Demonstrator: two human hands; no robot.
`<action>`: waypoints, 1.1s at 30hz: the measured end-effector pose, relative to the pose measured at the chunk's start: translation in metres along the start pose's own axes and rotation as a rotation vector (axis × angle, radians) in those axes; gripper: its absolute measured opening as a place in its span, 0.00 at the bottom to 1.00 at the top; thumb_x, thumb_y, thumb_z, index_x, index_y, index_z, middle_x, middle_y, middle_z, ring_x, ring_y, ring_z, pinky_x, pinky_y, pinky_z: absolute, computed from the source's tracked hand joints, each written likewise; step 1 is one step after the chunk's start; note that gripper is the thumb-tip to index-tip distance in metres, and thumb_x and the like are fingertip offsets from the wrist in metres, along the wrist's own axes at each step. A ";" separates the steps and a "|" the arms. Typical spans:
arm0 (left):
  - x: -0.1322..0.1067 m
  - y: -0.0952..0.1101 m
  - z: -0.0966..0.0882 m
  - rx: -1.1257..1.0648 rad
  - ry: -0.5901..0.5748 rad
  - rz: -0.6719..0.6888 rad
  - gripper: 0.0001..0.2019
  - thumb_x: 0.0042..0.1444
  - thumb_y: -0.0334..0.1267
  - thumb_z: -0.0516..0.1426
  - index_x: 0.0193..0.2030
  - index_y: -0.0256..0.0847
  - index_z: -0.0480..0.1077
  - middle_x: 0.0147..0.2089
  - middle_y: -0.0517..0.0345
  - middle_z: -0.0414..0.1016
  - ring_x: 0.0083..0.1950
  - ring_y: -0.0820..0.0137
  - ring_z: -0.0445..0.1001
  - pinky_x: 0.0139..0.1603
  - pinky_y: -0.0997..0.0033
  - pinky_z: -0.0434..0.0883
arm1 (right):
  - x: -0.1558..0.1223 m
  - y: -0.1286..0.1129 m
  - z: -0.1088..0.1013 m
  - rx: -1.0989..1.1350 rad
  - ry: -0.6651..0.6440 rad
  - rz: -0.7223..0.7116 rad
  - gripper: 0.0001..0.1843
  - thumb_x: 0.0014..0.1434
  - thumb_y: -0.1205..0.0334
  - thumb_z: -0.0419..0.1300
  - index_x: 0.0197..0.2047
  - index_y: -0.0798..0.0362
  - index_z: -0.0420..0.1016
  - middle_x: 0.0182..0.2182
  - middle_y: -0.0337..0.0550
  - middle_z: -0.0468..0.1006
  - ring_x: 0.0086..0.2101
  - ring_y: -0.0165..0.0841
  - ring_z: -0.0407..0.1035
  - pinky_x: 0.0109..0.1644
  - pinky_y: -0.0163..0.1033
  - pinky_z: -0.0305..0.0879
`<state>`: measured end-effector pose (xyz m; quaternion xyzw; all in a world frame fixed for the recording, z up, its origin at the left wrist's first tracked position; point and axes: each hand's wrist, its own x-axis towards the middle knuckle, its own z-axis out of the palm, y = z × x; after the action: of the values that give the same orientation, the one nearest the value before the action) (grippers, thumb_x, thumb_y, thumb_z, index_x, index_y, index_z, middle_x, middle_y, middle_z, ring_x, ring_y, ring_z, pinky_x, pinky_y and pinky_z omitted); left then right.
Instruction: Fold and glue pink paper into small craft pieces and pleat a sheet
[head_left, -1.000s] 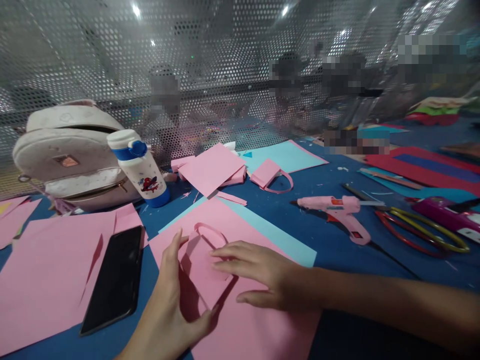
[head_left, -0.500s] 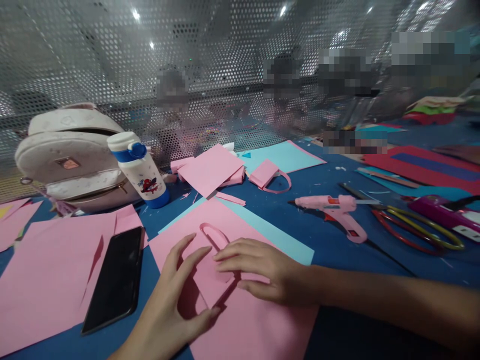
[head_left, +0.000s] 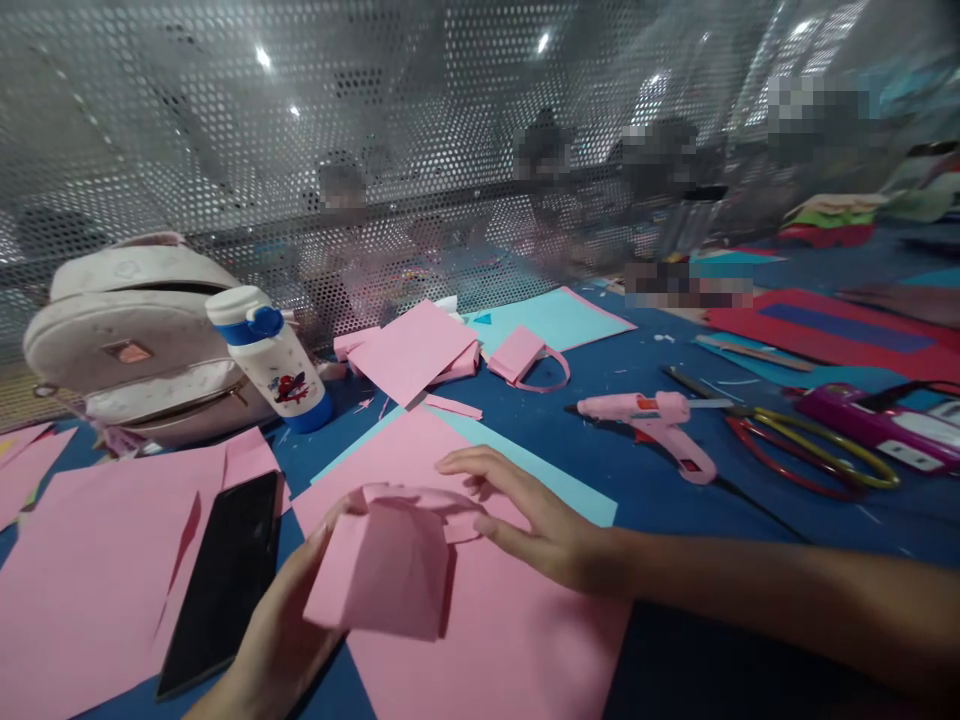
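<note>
My left hand (head_left: pixel 289 600) holds a small folded pink paper bag (head_left: pixel 397 575) from its left side, tilted up above a pink paper sheet (head_left: pixel 517 640). Most of the left fingers are hidden behind the bag. A thin curved paper handle (head_left: pixel 450 500) extends from the bag's far side. At that handle is my right hand (head_left: pixel 555 525), its thumb and fingers apart, the thumb close to the strip; whether it touches is unclear. Under the pink sheet lies a light blue sheet (head_left: pixel 555 475). A second pink paper bag with a handle (head_left: pixel 517 355) lies further back.
On the right lie a pink glue gun (head_left: pixel 660 420), scissors (head_left: pixel 817 455) and a purple power strip (head_left: pixel 862 425). A black phone (head_left: pixel 225 575), a bottle (head_left: pixel 274 360) and a white backpack (head_left: pixel 142 340) are on the left. Behind stands a perforated metal screen (head_left: pixel 420 130).
The pink paper bag, lying flat under both hands before, is now lifted and tilted in my left hand. My right hand has shifted slightly right and up, off the bag's body.
</note>
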<state>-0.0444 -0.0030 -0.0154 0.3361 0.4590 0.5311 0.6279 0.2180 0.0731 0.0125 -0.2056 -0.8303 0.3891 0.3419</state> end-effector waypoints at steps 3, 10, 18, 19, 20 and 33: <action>-0.005 0.009 0.012 -0.012 -0.029 -0.063 0.33 0.48 0.56 0.68 0.60 0.49 0.73 0.58 0.52 0.77 0.61 0.51 0.72 0.53 0.65 0.75 | 0.001 0.001 0.001 -0.018 -0.076 -0.042 0.21 0.67 0.61 0.56 0.62 0.51 0.64 0.57 0.52 0.70 0.58 0.38 0.63 0.60 0.46 0.63; 0.001 0.003 0.017 0.242 -0.142 0.156 0.27 0.47 0.54 0.70 0.54 0.49 0.77 0.58 0.52 0.77 0.59 0.53 0.75 0.57 0.62 0.73 | 0.002 0.005 0.003 -0.079 -0.091 -0.145 0.17 0.66 0.64 0.58 0.57 0.53 0.67 0.54 0.54 0.72 0.56 0.38 0.64 0.60 0.48 0.63; 0.001 0.025 0.014 0.813 -0.243 0.615 0.11 0.68 0.38 0.54 0.49 0.49 0.78 0.50 0.54 0.81 0.52 0.62 0.79 0.52 0.67 0.76 | 0.000 0.003 0.005 -0.101 -0.048 -0.114 0.17 0.60 0.71 0.61 0.51 0.52 0.64 0.52 0.52 0.71 0.55 0.38 0.64 0.59 0.47 0.65; 0.001 0.031 0.014 0.872 -0.268 0.685 0.12 0.69 0.36 0.52 0.50 0.49 0.77 0.50 0.55 0.81 0.52 0.63 0.78 0.52 0.67 0.75 | 0.000 0.003 0.006 -0.101 -0.036 -0.115 0.17 0.60 0.69 0.61 0.52 0.52 0.64 0.52 0.52 0.71 0.55 0.38 0.64 0.59 0.47 0.65; 0.001 0.038 0.014 0.921 -0.293 0.753 0.13 0.69 0.35 0.51 0.51 0.50 0.76 0.50 0.55 0.81 0.52 0.64 0.78 0.53 0.67 0.74 | -0.001 0.004 0.006 -0.106 -0.023 -0.115 0.17 0.60 0.68 0.61 0.52 0.52 0.63 0.52 0.52 0.71 0.56 0.39 0.64 0.59 0.47 0.64; 0.067 0.124 0.035 2.000 -0.184 1.300 0.12 0.69 0.31 0.49 0.49 0.37 0.73 0.43 0.46 0.78 0.41 0.58 0.75 0.41 0.62 0.68 | -0.007 0.004 0.007 -0.242 0.178 -0.160 0.25 0.59 0.71 0.55 0.59 0.48 0.58 0.58 0.54 0.64 0.59 0.42 0.60 0.54 0.48 0.69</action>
<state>-0.0549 0.0908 0.0951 0.8815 0.3663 0.1307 -0.2677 0.2185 0.0677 0.0033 -0.2123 -0.8513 0.2383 0.4165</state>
